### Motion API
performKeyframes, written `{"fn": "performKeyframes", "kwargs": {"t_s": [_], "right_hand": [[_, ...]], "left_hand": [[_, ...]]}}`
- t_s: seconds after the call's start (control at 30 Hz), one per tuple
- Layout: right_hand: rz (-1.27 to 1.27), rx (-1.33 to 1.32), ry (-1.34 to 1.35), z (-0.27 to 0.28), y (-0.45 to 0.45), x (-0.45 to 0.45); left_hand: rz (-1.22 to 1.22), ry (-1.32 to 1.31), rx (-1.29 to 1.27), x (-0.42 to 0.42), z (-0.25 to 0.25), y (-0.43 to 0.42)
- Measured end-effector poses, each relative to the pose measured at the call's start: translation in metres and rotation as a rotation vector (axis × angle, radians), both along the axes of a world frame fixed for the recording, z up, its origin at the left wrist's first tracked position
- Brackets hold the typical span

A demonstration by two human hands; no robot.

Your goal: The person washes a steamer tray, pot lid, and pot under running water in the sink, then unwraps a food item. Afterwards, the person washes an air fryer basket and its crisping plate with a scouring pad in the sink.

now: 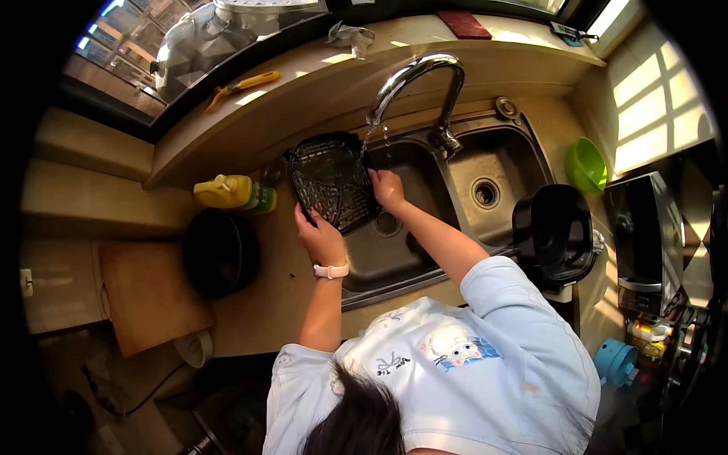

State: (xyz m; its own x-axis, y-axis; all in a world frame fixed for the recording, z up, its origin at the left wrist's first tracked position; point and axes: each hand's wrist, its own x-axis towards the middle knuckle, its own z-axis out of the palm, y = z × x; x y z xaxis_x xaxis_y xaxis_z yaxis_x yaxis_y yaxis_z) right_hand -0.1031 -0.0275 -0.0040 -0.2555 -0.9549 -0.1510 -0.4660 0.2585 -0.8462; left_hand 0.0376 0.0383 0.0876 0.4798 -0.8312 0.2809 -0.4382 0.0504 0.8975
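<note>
Left hand [321, 240], right hand [388, 189], grip clamped on black tray [327, 176]; "BOW TIE" on shirt [523, 364]

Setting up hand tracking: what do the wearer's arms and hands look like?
Left hand and right hand both ungloved. Pale pink wristband on the left; none visible on the right. Short, loose, light blue sleeves. No cables visible on either arm.

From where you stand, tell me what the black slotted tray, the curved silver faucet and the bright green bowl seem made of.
Black slotted tray: coated metal or hard plastic; its wet gloss leaves that open. Curved silver faucet: likely polished, chromed metal, given mirror-like highlights. Bright green bowl: probably smooth plastic, judging by its saturated colour.
</note>
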Motion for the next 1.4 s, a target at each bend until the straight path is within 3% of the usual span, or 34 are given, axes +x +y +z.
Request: {"fn": "performKeyframes", "kwargs": {"t_s": [0.1, 0.2, 0.27, 0.33, 0.37, 0.4, 0.47, 0.5, 0.53, 0.6, 0.63, 0.7, 0.8, 0.83, 0.93, 1.0, 1.03, 1.1, 1.2, 1.33, 1.4], "right_hand": [[-0.030, -0.023, 0.143, 0.024, -0.020, -0.005], [0.021, -0.227, 0.128, 0.016, -0.038, -0.009], [0.138, -0.174, 0.111, 0.001, -0.037, -0.010], [0.193, -0.289, -0.219, -0.031, -0.021, -0.004], [0.256, -0.139, -0.510, -0.047, -0.010, -0.002], [0.257, -0.138, -0.506, -0.043, 0.000, -0.002], [0.280, 0.203, -0.800, -0.028, 0.024, 0.000], [0.217, -0.006, -0.932, -0.030, 0.030, 0.010], [0.215, -0.005, -0.933, -0.043, 0.025, 0.011], [0.175, -0.061, -0.573, -0.063, 0.009, 0.010], [0.175, -0.061, -0.577, -0.051, 0.004, 0.009], [0.040, 0.102, -0.227, -0.019, -0.007, 0.007], [0.081, 0.134, -0.120, 0.007, -0.016, 0.009], [0.085, 0.137, -0.119, -0.008, -0.022, 0.011], [0.162, 0.043, -0.292, -0.030, -0.023, 0.012], [0.426, 0.296, -0.790, -0.031, -0.004, 0.003], [0.428, 0.298, -0.786, -0.029, -0.001, -0.003], [0.456, 0.357, -1.326, -0.023, 0.012, -0.009], [0.287, 0.299, -1.207, -0.013, 0.018, -0.003], [0.200, 0.211, -1.066, -0.043, 0.003, -0.014], [0.154, 0.188, -0.368, -0.048, -0.003, -0.020]], "left_hand": [[-0.027, -0.068, 0.040, -0.002, 0.003, 0.011], [-0.034, -0.038, 0.071, -0.003, 0.007, 0.016], [0.033, 0.000, -0.023, 0.002, 0.000, 0.009], [0.011, 0.045, -0.008, 0.005, 0.006, 0.007], [0.016, 0.045, -0.031, 0.008, 0.003, 0.005], [0.019, 0.045, -0.059, 0.008, 0.002, 0.002], [0.027, 0.044, -0.047, 0.007, 0.005, 0.003], [0.026, 0.041, -0.045, 0.006, 0.002, 0.004], [0.025, 0.037, -0.044, 0.004, 0.000, 0.004], [0.036, 0.018, -0.006, -0.002, -0.003, 0.009], [0.052, 0.001, 0.029, -0.006, -0.004, 0.012], [0.029, 0.039, 0.027, -0.012, -0.005, 0.016], [0.014, 0.114, 0.021, -0.010, -0.005, 0.016], [0.020, 0.146, 0.010, -0.009, -0.004, 0.015], [0.034, 0.197, -0.001, -0.001, 0.005, 0.009], [0.038, 0.145, -0.031, 0.007, 0.011, 0.005], [0.023, 0.251, -0.090, 0.011, 0.002, 0.001], [0.007, 0.219, -0.076, 0.011, 0.000, 0.003], [-0.041, 0.188, -0.109, 0.005, -0.010, 0.006], [-0.126, 0.142, -0.031, 0.002, -0.014, 0.009], [-0.232, 0.217, 0.081, 0.003, -0.014, 0.004]]}}
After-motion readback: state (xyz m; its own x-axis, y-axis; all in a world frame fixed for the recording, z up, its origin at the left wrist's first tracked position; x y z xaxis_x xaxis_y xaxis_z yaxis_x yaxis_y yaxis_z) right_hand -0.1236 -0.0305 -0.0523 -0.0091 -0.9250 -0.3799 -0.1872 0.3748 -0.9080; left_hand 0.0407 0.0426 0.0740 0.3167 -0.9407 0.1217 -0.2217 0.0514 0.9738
